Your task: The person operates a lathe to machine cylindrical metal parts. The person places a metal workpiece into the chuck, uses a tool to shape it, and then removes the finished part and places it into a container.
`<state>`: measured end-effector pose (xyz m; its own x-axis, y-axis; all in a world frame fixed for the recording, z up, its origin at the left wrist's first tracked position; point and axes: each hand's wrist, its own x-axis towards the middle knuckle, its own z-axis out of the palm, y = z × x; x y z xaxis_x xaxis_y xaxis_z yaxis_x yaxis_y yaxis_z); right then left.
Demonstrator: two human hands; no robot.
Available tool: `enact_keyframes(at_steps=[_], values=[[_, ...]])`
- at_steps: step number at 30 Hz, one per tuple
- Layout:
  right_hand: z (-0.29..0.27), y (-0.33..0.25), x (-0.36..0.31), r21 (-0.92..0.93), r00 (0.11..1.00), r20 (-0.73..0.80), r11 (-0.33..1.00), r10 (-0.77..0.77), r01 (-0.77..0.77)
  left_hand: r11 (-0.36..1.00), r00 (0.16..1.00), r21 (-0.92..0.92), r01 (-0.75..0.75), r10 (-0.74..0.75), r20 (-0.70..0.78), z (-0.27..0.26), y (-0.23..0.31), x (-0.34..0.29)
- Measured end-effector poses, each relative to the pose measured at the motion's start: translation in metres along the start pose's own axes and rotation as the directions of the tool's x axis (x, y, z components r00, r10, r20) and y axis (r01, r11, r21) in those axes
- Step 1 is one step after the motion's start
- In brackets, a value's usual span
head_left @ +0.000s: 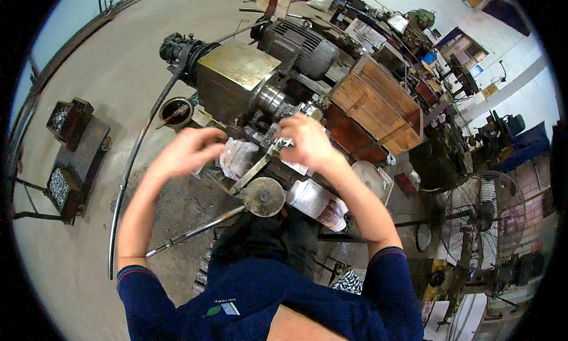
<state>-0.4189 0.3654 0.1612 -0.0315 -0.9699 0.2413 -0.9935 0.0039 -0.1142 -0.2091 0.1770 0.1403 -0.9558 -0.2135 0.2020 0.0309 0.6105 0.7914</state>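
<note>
My left hand is held in the air left of the machine's work area, its fingers loosely bent and apart with nothing seen in them. Below its fingertips lies a pale plastic-wrapped bundle. My right hand is over the tooling beside the shiny steel spindle; its fingers are curled down, and whatever is in them is hidden. A flat metal lever slants from under that hand toward a round grimy disc. A white plastic container lies to the right of the disc.
Behind the spindle are a greasy machine housing and a finned motor. A wooden crate stands to the right, a large fan farther off. At left, a low cart carries boxes of small metal parts. A long hose hangs nearer.
</note>
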Motion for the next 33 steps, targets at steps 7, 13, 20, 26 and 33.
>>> enact_keyframes(at_steps=[7,13,20,26,33], values=[[0.05,0.075,0.055,-0.458,0.916,0.191,0.857,0.352,-0.234,0.525,0.885,0.713,0.466,-0.269,-0.381,-0.094,-0.095,-0.11],[0.059,0.081,0.06,-0.467,0.875,0.243,0.841,0.418,-0.272,0.629,0.752,0.417,0.656,-0.498,-0.431,-0.058,-0.126,-0.164],[0.06,0.089,0.06,-0.444,0.853,0.289,0.85,0.435,-0.283,0.672,0.731,0.333,0.662,-0.48,-0.485,-0.05,-0.153,-0.155],[0.064,0.093,0.06,-0.473,0.827,0.301,0.827,0.475,-0.303,0.422,0.743,0.611,0.67,-0.382,-0.55,-0.062,-0.161,-0.157],[0.052,0.083,0.066,-0.46,0.786,0.342,0.821,0.516,-0.339,0.129,0.82,0.824,0.552,-0.266,-0.507,-0.174,-0.25,-0.168]])
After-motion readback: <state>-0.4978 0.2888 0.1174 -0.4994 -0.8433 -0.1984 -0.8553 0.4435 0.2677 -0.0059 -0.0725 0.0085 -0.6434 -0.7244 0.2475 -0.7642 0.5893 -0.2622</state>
